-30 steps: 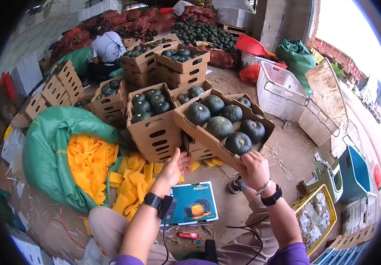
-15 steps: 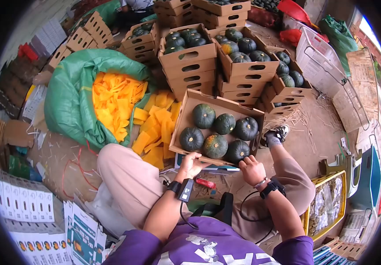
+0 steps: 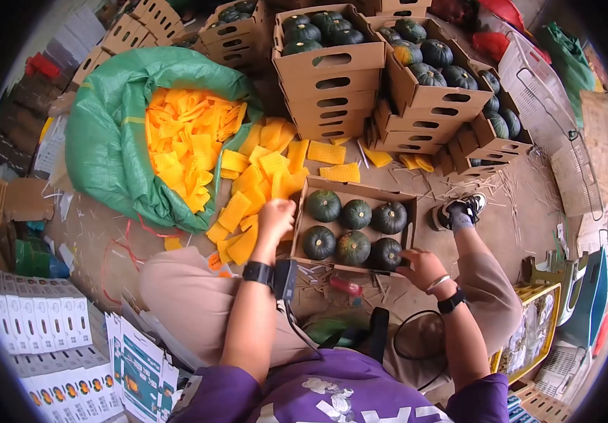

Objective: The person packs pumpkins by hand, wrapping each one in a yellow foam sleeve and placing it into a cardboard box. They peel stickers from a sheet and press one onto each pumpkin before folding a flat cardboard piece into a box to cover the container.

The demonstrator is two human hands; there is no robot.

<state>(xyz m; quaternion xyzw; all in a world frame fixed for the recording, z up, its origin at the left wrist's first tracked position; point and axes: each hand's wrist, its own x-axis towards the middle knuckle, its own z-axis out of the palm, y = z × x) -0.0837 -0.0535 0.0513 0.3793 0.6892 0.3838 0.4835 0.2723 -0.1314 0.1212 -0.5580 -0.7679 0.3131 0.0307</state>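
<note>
An open cardboard box [image 3: 353, 185] with several dark green squashes [image 3: 353, 248] lies on the floor between my legs. My left hand [image 3: 276, 217] is beside its left edge, over yellow foam nets [image 3: 273, 166]; its fingers are curled, and whatever they hold, if anything, is hidden. At the box's lower right corner, my right hand [image 3: 422, 269] has its fingers apart, close to the corner squash. A green sack [image 3: 106, 141] full of yellow nets stands to the left.
Stacked boxes of squashes [image 3: 332, 81] rise behind, with more stacks [image 3: 438, 106] to their right. A yellow crate [image 3: 529, 331] is at the right. Flat printed cartons [image 3: 138, 366] stand at lower left. A red object [image 3: 346, 285] lies below the box.
The box has gone from raised and tilted in both hands to the floor. My left hand has let go and moved up and left; my right hand has released its edge. The view has shifted.
</note>
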